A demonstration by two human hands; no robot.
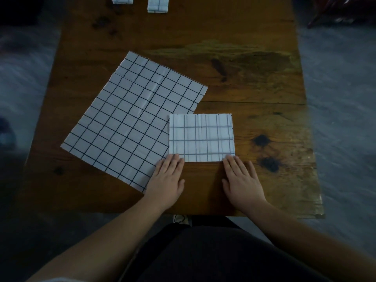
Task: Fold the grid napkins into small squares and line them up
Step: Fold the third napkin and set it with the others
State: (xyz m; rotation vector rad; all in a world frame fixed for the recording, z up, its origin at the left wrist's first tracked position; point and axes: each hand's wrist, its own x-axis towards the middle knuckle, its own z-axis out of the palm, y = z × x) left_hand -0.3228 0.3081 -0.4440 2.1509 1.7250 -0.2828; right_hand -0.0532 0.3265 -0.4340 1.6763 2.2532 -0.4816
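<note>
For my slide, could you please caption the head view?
Both hands press a half-folded napkin beside an unfolded one.

Worn wooden table, dark knots; grey floor around; shoe below edge.

Two folded napkins are cut off, perhaps finished squares.

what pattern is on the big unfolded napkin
White with a black grid of squares, on the unfolded napkin; head view.
</note>
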